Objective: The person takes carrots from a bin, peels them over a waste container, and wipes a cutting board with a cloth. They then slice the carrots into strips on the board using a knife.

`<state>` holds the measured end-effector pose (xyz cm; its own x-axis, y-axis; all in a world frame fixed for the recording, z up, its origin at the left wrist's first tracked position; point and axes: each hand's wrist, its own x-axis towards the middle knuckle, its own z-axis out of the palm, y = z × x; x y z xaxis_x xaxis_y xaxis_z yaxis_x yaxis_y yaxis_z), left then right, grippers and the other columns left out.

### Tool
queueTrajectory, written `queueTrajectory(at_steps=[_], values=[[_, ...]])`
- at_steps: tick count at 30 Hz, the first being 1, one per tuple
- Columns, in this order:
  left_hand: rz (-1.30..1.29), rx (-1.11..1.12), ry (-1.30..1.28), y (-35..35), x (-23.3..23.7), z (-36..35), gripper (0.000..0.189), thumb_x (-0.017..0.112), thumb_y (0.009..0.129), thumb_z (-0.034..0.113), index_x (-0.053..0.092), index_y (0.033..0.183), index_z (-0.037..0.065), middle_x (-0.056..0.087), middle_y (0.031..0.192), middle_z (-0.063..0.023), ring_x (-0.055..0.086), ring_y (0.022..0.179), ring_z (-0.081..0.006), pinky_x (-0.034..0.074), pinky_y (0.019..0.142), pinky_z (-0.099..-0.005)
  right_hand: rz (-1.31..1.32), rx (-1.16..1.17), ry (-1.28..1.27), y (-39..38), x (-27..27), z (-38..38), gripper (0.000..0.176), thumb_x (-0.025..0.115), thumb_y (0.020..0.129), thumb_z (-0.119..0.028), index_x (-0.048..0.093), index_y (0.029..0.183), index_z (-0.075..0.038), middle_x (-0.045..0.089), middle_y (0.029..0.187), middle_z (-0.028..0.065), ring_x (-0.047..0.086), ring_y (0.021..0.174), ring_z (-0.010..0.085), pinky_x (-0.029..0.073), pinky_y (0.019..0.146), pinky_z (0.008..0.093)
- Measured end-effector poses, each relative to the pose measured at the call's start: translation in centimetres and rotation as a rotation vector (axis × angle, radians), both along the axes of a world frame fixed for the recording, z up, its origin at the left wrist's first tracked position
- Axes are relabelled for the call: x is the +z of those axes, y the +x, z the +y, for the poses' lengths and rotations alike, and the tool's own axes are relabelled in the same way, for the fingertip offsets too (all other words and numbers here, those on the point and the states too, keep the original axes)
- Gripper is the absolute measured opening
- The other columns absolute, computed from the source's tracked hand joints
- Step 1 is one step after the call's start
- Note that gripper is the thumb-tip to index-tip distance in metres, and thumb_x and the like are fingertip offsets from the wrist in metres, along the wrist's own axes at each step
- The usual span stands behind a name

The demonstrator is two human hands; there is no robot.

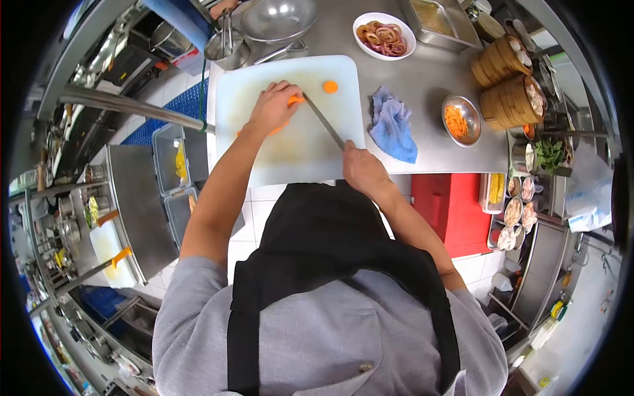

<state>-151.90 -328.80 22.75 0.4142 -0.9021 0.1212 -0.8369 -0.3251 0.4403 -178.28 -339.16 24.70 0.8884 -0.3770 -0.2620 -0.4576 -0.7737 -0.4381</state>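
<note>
On the white cutting board [304,158] my left hand [274,107] presses down on a carrot [294,99], its fingers curled over it. More orange carrot shows beneath that hand and wrist, partly hidden. My right hand [362,168] is wrapped round the handle of a knife [323,121]. The blade runs up and left, its tip end close against the carrot by my left fingers. A round carrot piece [331,86] lies apart near the board's upper right.
Right of the board lie a blue cloth [392,125] and a metal bowl [473,135] with shredded carrot. Behind stand a white bowl [409,55] of sliced onions, a metal tray [456,41], a large metal bowl [279,20] and a small pot [227,61]. Bamboo steamers [494,109] stand at right.
</note>
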Motion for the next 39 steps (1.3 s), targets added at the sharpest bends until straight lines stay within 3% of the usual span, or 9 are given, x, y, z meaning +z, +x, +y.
queueTrajectory(at_steps=[2,7,9,12,19,22,26,31,39], values=[[-0.087,0.075,0.208,0.4,1.3,-0.1,0.02,0.069,0.087,0.019,0.066,0.107,0.018,0.064,0.116,-0.0038,0.055,0.116,-0.0307,0.045,0.098,-0.0485,-0.09,0.069,-0.15,-0.9,0.3,0.4,0.022,0.049,0.092,-0.006,0.054,0.109,0.007,0.07,0.081,0.0254,0.072,0.073,0.0415,0.06,0.064,0.0493],[-0.076,-0.018,0.117,1.1,2.6,-4.2,0.021,0.065,0.086,0.02,0.07,0.106,0.016,0.064,0.123,-0.0059,0.056,0.121,-0.0308,0.043,0.102,-0.0531,-0.089,0.078,-0.454,-0.3,1.0,2.4,0.03,0.055,0.09,-0.008,0.057,0.117,0.005,0.071,0.086,0.0179,0.073,0.07,0.0288,0.059,0.057,0.0385],[0.048,-0.019,0.532,0.8,3.5,-6.0,0.017,0.066,0.081,0.018,0.073,0.094,0.01,0.071,0.109,-0.0116,0.062,0.114,-0.0349,0.043,0.101,-0.0577,0.078,-0.041,-0.368,0.1,1.9,3.2,0.026,0.055,0.091,-0.01,0.059,0.114,0.002,0.071,0.089,0.0158,0.074,0.071,0.0241,0.059,0.057,0.0355],[0.01,-0.06,0.624,1.5,3.5,-7.6,0.016,0.065,0.075,0.015,0.074,0.085,0.006,0.074,0.098,-0.0139,0.067,0.106,-0.037,0.043,0.096,-0.0656,0.077,-0.036,-0.439,0.0,0.5,3.4,0.029,0.056,0.092,-0.013,0.057,0.116,0.004,0.071,0.096,0.0219,0.074,0.077,0.026,0.059,0.055,0.0353],[-0.067,-0.021,0.582,0.9,2.6,-9.0,0.016,0.063,0.078,0.007,0.072,0.089,-0.001,0.07,0.101,-0.0291,0.067,0.103,-0.0441,0.055,0.091,-0.0425,0.039,-0.055,-0.489,-1.7,0.5,3.9,0.024,0.055,0.092,-0.013,0.059,0.11,0.002,0.071,0.095,0.0226,0.074,0.075,0.0253,0.058,0.054,0.0331],[-0.082,0.012,0.41,0.8,1.6,-8.1,0.018,0.061,0.082,0.005,0.07,0.096,-0.002,0.07,0.098,-0.0301,0.067,0.102,-0.0443,0.054,0.091,-0.0471,0.024,-0.094,-0.468,-2.9,0.5,4.4,0.022,0.055,0.092,-0.014,0.061,0.107,0.001,0.071,0.092,0.0211,0.073,0.073,0.0238,0.057,0.051,0.033],[-0.141,0.065,0.341,1.1,1.3,-8.8,0.021,0.059,0.083,0.001,0.068,0.102,0.0,0.071,0.1,-0.0258,0.069,0.099,-0.0407,0.055,0.089,-0.0445,0.013,-0.072,-0.508,-4.8,0.7,4.3,0.019,0.056,0.091,-0.015,0.062,0.102,-0.001,0.072,0.084,0.017,0.073,0.066,0.0207,0.054,0.047,0.0318],[0.217,-0.038,0.106,-0.7,0.2,-9.7,0.02,0.065,0.084,0.003,0.068,0.103,0.005,0.068,0.103,-0.0137,0.069,0.096,-0.0305,0.055,0.087,-0.0379,-0.093,-0.038,-0.496,-7.8,0.4,3.3,0.017,0.057,0.089,-0.013,0.059,0.102,-0.001,0.067,0.072,0.0081,0.069,0.054,0.0178,0.049,0.039,0.0286],[0.116,-0.018,0.027,-3.4,-1.3,-10.3,0.023,0.069,0.083,0.0,0.066,0.105,0.005,0.064,0.111,-0.0131,0.067,0.099,-0.0305,0.055,0.09,-0.0383,-0.097,-0.015,-0.406,-7.9,0.0,1.4,0.016,0.055,0.09,-0.011,0.059,0.102,-0.002,0.067,0.071,0.0083,0.069,0.052,0.0187,0.051,0.04,0.0306]])
